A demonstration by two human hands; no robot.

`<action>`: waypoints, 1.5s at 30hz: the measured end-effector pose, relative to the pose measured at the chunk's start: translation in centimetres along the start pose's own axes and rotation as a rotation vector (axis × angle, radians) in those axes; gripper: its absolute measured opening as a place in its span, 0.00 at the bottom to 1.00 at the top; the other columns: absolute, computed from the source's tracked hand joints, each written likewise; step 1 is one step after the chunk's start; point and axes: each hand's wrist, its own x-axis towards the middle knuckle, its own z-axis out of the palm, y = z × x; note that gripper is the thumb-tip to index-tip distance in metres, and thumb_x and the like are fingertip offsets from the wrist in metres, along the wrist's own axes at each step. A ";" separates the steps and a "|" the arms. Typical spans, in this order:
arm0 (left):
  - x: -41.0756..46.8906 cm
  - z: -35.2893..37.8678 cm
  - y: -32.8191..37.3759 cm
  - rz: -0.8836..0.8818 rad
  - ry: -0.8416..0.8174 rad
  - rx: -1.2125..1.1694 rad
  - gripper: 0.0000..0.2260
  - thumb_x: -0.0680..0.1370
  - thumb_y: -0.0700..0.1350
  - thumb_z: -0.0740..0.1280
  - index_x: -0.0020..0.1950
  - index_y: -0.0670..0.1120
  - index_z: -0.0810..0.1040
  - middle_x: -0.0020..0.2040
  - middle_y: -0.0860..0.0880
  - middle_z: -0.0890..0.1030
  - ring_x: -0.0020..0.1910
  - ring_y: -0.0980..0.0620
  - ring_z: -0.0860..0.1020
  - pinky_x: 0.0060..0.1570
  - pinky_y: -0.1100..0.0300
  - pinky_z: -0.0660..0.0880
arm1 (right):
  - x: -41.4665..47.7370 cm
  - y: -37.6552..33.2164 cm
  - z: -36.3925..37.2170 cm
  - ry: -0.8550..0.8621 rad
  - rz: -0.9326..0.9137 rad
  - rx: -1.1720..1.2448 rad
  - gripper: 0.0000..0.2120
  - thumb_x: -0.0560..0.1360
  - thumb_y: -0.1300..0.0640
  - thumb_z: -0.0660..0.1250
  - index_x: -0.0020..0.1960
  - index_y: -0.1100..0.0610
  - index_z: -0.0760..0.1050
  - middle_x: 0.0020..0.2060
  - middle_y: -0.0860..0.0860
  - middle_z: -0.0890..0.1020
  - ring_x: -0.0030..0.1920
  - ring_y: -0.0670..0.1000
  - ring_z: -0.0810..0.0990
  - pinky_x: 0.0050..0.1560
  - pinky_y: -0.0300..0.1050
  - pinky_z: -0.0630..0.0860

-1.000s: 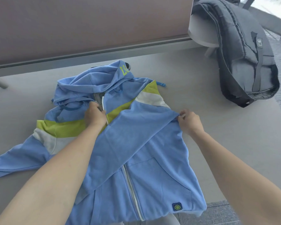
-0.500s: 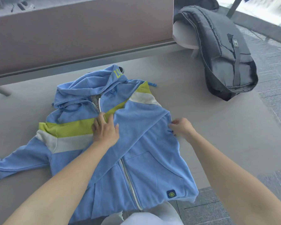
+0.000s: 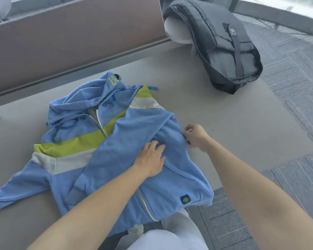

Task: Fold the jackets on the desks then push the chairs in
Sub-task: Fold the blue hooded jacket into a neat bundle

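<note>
A light blue hooded jacket (image 3: 116,152) with green and white chest bands lies front up on the grey desk (image 3: 233,127). Its right sleeve is folded across the chest; its left sleeve stretches out flat to the left edge of the view. My left hand (image 3: 152,159) lies palm down with fingers spread on the folded sleeve, right of the zip. My right hand (image 3: 195,137) pinches the jacket's right edge at the fold. A dark grey padded jacket (image 3: 222,42) hangs over a white chair back (image 3: 177,31) at the far right.
A brown partition panel (image 3: 70,44) runs along the desk's far edge. The desk's right end gives way to grey carpet tiles (image 3: 296,87). The jacket's hem overhangs the near desk edge, above my lap in white trousers (image 3: 170,237).
My left hand has slid from the collar by the zip down and to the right across the folded sleeve. My right hand has stayed pinching the right edge. The view has shifted rightward.
</note>
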 end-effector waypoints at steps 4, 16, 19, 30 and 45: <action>1.2 -0.8 0.5 0.081 0.084 0.088 0.23 0.81 0.52 0.63 0.74 0.49 0.65 0.69 0.47 0.65 0.67 0.43 0.65 0.66 0.53 0.64 | -2.9 3.0 0.2 -0.169 0.056 -0.233 0.06 0.73 0.62 0.63 0.37 0.59 0.75 0.28 0.54 0.78 0.30 0.54 0.73 0.33 0.43 0.71; -5.1 0.0 0.0 0.381 -0.194 0.294 0.14 0.77 0.62 0.63 0.45 0.51 0.72 0.48 0.53 0.79 0.50 0.49 0.77 0.42 0.57 0.64 | -8.2 6.3 3.8 0.004 -0.052 -0.445 0.11 0.75 0.58 0.59 0.35 0.58 0.63 0.30 0.55 0.67 0.33 0.54 0.62 0.34 0.46 0.60; -6.8 0.8 -2.0 0.461 -0.233 0.279 0.18 0.75 0.62 0.66 0.56 0.50 0.76 0.53 0.52 0.76 0.53 0.49 0.74 0.44 0.59 0.64 | -9.1 6.8 3.2 0.003 -0.030 -0.367 0.17 0.80 0.50 0.57 0.35 0.57 0.63 0.31 0.52 0.69 0.33 0.54 0.63 0.33 0.46 0.62; -12.0 4.2 -6.8 0.662 -0.060 0.303 0.17 0.55 0.48 0.79 0.42 0.54 0.82 0.38 0.56 0.78 0.33 0.54 0.76 0.32 0.64 0.74 | -12.5 9.8 3.7 0.016 -0.035 -0.353 0.10 0.78 0.55 0.66 0.41 0.60 0.76 0.34 0.51 0.75 0.35 0.51 0.71 0.36 0.45 0.67; -13.9 2.8 -8.4 0.523 -0.344 0.557 0.10 0.76 0.44 0.63 0.56 0.53 0.74 0.55 0.54 0.74 0.58 0.50 0.69 0.53 0.57 0.61 | -14.6 12.2 5.5 0.163 0.147 -0.196 0.17 0.74 0.63 0.66 0.32 0.55 0.61 0.30 0.51 0.64 0.31 0.51 0.63 0.31 0.42 0.58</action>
